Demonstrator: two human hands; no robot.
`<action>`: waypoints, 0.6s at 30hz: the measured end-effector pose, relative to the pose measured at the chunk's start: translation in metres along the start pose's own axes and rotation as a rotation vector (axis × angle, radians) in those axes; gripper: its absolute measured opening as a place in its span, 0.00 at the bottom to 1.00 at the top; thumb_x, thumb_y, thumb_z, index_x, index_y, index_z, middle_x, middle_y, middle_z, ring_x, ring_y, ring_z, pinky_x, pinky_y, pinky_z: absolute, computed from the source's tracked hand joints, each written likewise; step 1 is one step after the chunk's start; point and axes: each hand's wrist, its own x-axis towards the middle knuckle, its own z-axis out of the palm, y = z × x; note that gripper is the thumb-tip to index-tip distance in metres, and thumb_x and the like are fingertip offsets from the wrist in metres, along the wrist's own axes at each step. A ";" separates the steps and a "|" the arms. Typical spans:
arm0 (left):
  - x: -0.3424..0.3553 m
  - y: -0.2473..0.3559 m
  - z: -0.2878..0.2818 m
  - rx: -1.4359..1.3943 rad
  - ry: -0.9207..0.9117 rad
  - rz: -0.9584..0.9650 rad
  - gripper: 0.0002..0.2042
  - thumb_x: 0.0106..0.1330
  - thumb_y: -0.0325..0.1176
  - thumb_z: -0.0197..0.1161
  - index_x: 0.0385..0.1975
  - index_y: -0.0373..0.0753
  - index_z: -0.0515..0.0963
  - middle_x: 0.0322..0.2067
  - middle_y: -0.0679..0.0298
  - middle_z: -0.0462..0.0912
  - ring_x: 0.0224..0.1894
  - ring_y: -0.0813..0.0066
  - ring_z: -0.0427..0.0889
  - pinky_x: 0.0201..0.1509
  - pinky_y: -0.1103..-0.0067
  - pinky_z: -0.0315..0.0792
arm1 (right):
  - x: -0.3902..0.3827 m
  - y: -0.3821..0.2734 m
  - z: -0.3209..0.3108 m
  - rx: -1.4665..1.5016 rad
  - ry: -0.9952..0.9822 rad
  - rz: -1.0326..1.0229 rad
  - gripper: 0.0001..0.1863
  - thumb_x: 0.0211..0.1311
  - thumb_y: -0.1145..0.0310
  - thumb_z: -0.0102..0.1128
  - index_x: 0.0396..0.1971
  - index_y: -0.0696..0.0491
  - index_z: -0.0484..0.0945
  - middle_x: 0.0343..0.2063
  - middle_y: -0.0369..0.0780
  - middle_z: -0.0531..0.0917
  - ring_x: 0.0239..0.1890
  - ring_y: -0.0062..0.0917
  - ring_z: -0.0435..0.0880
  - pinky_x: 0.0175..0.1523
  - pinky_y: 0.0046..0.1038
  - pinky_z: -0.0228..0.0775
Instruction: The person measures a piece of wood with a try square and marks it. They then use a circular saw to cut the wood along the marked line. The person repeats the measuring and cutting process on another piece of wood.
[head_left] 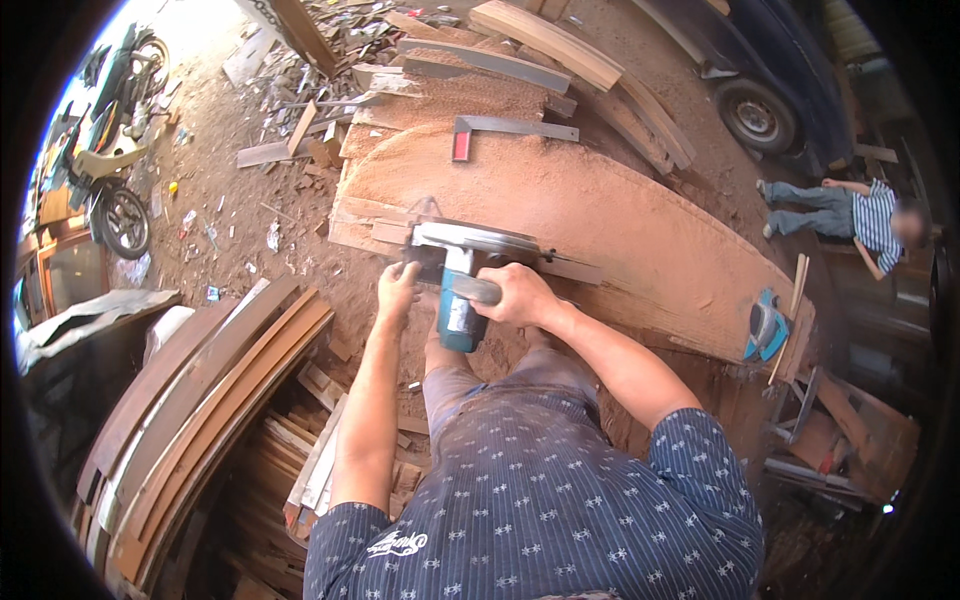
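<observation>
My right hand (515,296) is wrapped around the rear handle of a teal and silver circular saw (459,320). The saw rests at the near left edge of a wide wooden board (600,205) dusted with sawdust. Closed fingers of my left hand (398,292) grip the dark base at the saw's left side; the exact hold is partly hidden. Toward the back of the board lies a try square (515,128) with a red inset in its stock. A blue hand-held power planer (766,328) sits at the board's right end.
Long timber (545,40) lies behind the board, beside scattered offcuts and litter. Stacked planks (215,400) stand at the near left. A motorcycle (118,190) is parked at far left, a dark vehicle (755,80) at far right. A person in a striped shirt (878,228) is at the right.
</observation>
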 end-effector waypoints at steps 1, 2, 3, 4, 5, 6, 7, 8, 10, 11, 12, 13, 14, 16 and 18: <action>0.004 0.002 -0.008 0.022 0.009 0.013 0.23 0.68 0.42 0.67 0.56 0.33 0.75 0.39 0.62 0.84 0.26 0.79 0.80 0.26 0.82 0.73 | 0.006 -0.004 0.005 0.021 0.006 0.001 0.16 0.52 0.56 0.68 0.33 0.52 0.82 0.28 0.50 0.86 0.36 0.48 0.86 0.42 0.46 0.77; 0.007 0.004 -0.015 0.023 0.009 0.012 0.23 0.68 0.42 0.67 0.56 0.33 0.76 0.38 0.62 0.83 0.25 0.79 0.79 0.26 0.82 0.73 | 0.012 -0.007 0.009 0.023 -0.002 0.010 0.16 0.51 0.56 0.68 0.33 0.52 0.83 0.28 0.50 0.86 0.36 0.47 0.87 0.42 0.46 0.78; 0.008 0.011 -0.020 0.025 0.008 0.012 0.23 0.68 0.42 0.67 0.56 0.33 0.76 0.37 0.63 0.82 0.25 0.79 0.79 0.26 0.82 0.73 | 0.018 -0.010 0.012 0.027 -0.008 0.021 0.16 0.51 0.56 0.68 0.33 0.52 0.83 0.28 0.50 0.86 0.36 0.47 0.87 0.42 0.46 0.78; 0.014 0.010 -0.029 0.030 0.006 0.022 0.23 0.68 0.43 0.68 0.55 0.33 0.77 0.36 0.63 0.82 0.25 0.79 0.79 0.26 0.82 0.73 | 0.024 -0.015 0.016 0.045 -0.006 0.011 0.16 0.49 0.57 0.68 0.34 0.52 0.84 0.28 0.51 0.86 0.36 0.47 0.87 0.43 0.45 0.78; 0.019 0.009 -0.039 0.034 0.003 0.032 0.23 0.67 0.43 0.68 0.55 0.34 0.77 0.35 0.64 0.81 0.25 0.79 0.79 0.26 0.82 0.73 | 0.030 -0.020 0.019 0.045 -0.010 0.014 0.17 0.50 0.57 0.68 0.36 0.52 0.85 0.28 0.52 0.86 0.35 0.47 0.87 0.43 0.44 0.79; 0.026 0.008 -0.048 0.048 0.010 0.033 0.22 0.67 0.42 0.68 0.54 0.34 0.77 0.34 0.65 0.81 0.26 0.79 0.79 0.27 0.82 0.73 | 0.035 -0.024 0.023 0.062 0.002 0.004 0.16 0.50 0.57 0.68 0.35 0.52 0.85 0.28 0.52 0.86 0.35 0.48 0.87 0.43 0.44 0.79; 0.028 0.011 -0.054 0.068 0.032 0.000 0.20 0.68 0.42 0.68 0.52 0.35 0.78 0.33 0.66 0.80 0.26 0.79 0.78 0.27 0.82 0.73 | 0.040 -0.027 0.026 0.080 0.016 -0.003 0.16 0.51 0.57 0.68 0.35 0.52 0.85 0.28 0.51 0.87 0.35 0.48 0.87 0.43 0.44 0.79; 0.031 0.014 -0.059 0.063 0.034 -0.003 0.19 0.68 0.42 0.67 0.52 0.36 0.78 0.33 0.66 0.81 0.26 0.80 0.78 0.26 0.82 0.72 | 0.047 -0.027 0.032 0.090 0.022 -0.014 0.15 0.52 0.57 0.67 0.33 0.52 0.85 0.27 0.51 0.86 0.34 0.49 0.87 0.43 0.45 0.79; 0.035 0.017 -0.073 0.039 0.030 0.005 0.17 0.69 0.41 0.66 0.50 0.37 0.78 0.31 0.67 0.81 0.24 0.82 0.77 0.25 0.83 0.70 | 0.058 -0.035 0.038 0.101 0.009 -0.018 0.15 0.52 0.57 0.67 0.31 0.53 0.84 0.27 0.53 0.86 0.35 0.50 0.87 0.43 0.46 0.78; 0.040 0.020 -0.078 0.034 0.014 0.006 0.16 0.69 0.41 0.66 0.50 0.37 0.79 0.31 0.68 0.81 0.23 0.82 0.76 0.24 0.83 0.70 | 0.063 -0.035 0.042 0.099 0.007 -0.027 0.15 0.52 0.57 0.68 0.31 0.54 0.84 0.26 0.54 0.86 0.35 0.50 0.87 0.43 0.46 0.78; 0.044 0.022 -0.087 0.029 0.008 0.006 0.16 0.69 0.41 0.66 0.49 0.37 0.79 0.30 0.68 0.81 0.23 0.82 0.76 0.23 0.83 0.69 | 0.071 -0.039 0.045 0.077 -0.001 -0.031 0.16 0.53 0.57 0.68 0.31 0.55 0.83 0.26 0.54 0.86 0.34 0.49 0.87 0.42 0.45 0.79; 0.048 0.023 -0.094 0.023 0.002 0.005 0.16 0.69 0.41 0.66 0.49 0.37 0.79 0.30 0.68 0.81 0.22 0.82 0.76 0.23 0.83 0.69 | 0.078 -0.044 0.048 0.055 -0.011 -0.034 0.16 0.53 0.57 0.69 0.32 0.56 0.83 0.26 0.54 0.85 0.34 0.49 0.87 0.42 0.44 0.79; 0.052 0.024 -0.099 0.008 0.006 -0.002 0.15 0.69 0.41 0.66 0.47 0.37 0.80 0.28 0.68 0.81 0.21 0.83 0.75 0.21 0.83 0.68 | 0.083 -0.048 0.051 0.033 -0.020 -0.038 0.17 0.53 0.57 0.69 0.32 0.56 0.83 0.26 0.54 0.85 0.34 0.48 0.87 0.41 0.43 0.79; 0.056 0.023 -0.103 0.039 0.055 0.009 0.14 0.69 0.43 0.64 0.45 0.39 0.82 0.24 0.70 0.78 0.17 0.83 0.71 0.18 0.83 0.64 | 0.092 -0.055 0.058 0.013 -0.004 -0.038 0.17 0.53 0.56 0.68 0.32 0.56 0.83 0.27 0.54 0.86 0.34 0.49 0.87 0.43 0.45 0.79; 0.055 0.025 -0.100 0.049 0.090 0.000 0.15 0.69 0.44 0.63 0.44 0.39 0.82 0.22 0.70 0.77 0.16 0.84 0.70 0.17 0.83 0.62 | 0.095 -0.052 0.061 0.013 0.022 -0.054 0.18 0.53 0.54 0.68 0.32 0.56 0.84 0.26 0.53 0.86 0.34 0.48 0.88 0.43 0.46 0.80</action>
